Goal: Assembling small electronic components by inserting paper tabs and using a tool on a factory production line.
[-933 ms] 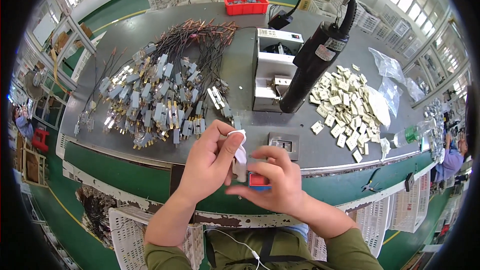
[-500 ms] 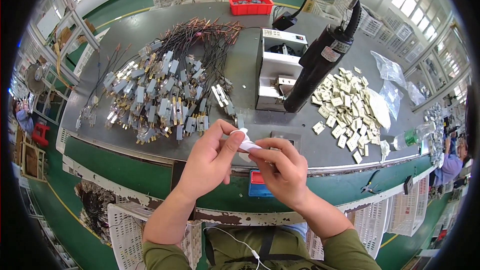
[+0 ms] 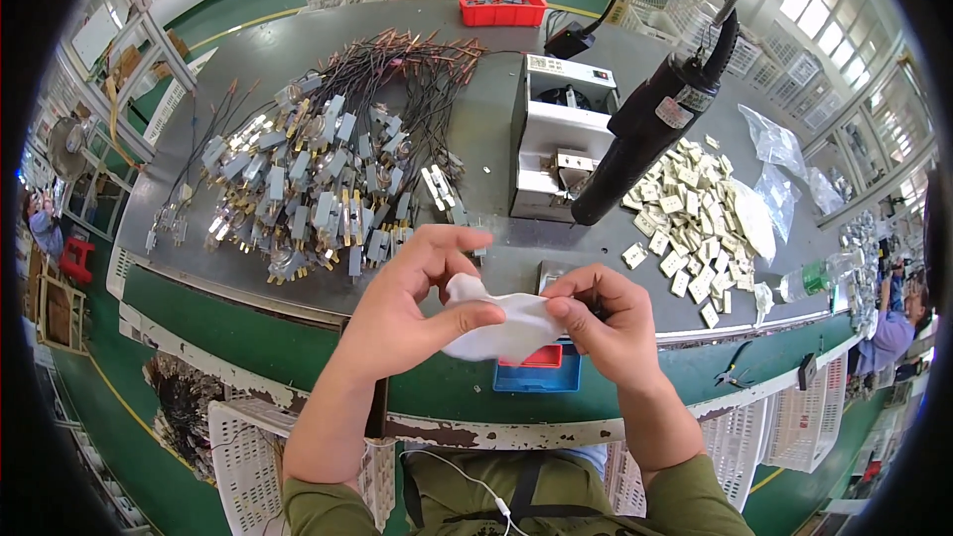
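Observation:
A thin, soft white piece (image 3: pixel 508 326), cloth or film, is spread between my hands above the table's front edge. I cannot tell which material it is. My left hand (image 3: pixel 402 308) holds its left end under the thumb, with the index finger stretched out. My right hand (image 3: pixel 611 323) pinches the opposite end between thumb and fingers. Beyond the hands, to the left, lies a heap of grey plug-like parts (image 3: pixel 308 179) with metal prongs and dark leads. A black cylindrical electric screwdriver (image 3: pixel 635 144) hangs in front of a white-and-black boxy machine (image 3: pixel 561 129).
Cream rectangular pieces (image 3: pixel 690 223) are heaped on the right, beside clear plastic bags (image 3: pixel 774 139) and a bottle (image 3: pixel 816 276). A blue-and-red tray (image 3: pixel 541 372) sits below my hands. Pliers (image 3: pixel 737 367) lie front right. A red bin (image 3: pixel 501 6) stands at the back.
The white piece was bunched small between my fingertips and is now spread out wider. My right hand has moved right, away from the left, and the left hand has turned.

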Demonstrator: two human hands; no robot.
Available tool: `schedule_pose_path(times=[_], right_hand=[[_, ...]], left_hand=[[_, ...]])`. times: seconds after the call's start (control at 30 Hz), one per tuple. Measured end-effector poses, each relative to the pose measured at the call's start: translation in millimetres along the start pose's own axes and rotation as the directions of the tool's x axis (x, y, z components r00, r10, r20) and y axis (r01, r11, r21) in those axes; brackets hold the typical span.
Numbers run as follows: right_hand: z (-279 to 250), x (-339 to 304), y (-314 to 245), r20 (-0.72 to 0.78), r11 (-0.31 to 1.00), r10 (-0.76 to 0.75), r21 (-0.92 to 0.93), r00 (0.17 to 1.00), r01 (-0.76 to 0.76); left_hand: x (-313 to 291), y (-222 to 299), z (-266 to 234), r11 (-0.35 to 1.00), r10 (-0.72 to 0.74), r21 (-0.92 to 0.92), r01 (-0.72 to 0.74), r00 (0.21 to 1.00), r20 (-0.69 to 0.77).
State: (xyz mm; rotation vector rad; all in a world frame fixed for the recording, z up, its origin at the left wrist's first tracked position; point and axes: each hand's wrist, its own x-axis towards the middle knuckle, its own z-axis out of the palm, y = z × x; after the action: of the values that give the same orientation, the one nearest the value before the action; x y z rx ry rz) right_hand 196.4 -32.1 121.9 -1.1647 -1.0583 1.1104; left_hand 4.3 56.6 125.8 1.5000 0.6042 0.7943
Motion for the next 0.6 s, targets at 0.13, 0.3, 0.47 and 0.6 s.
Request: schedule_pose_path(times=[0.13, 0.3, 0.47, 0.6], right_hand=[[-3.7, 1.6, -2.0, 0.01, 0.997, -0.048, -0.053, 0.999, 0.049], [-7.2, 3.6, -2.8, 0.002, 0.999, -0.037, -0.034, 0.999, 0.037], [-11.4, 4.2, -0.7, -0.022, 0.999, -0.038, 0.003, 0.999, 0.038], [-12.1, 3.6, 2.9, -0.055, 0.998, 0.042, 0.05, 0.998, -0.039]], left_hand=[[3.6, -0.2, -8.7, 0.952, -0.04, 0.305, 0.0, 0.991, 0.124], [3.8, -17.6, -5.2, 0.987, 0.128, 0.097, -0.131, 0.991, 0.04], [3.1, -9.1, 3.3, 0.988, 0.102, 0.126, -0.09, 0.99, -0.093], [5.1, 2.6, 10.2, 0.948, 0.152, 0.295, -0.115, 0.983, -0.107]])
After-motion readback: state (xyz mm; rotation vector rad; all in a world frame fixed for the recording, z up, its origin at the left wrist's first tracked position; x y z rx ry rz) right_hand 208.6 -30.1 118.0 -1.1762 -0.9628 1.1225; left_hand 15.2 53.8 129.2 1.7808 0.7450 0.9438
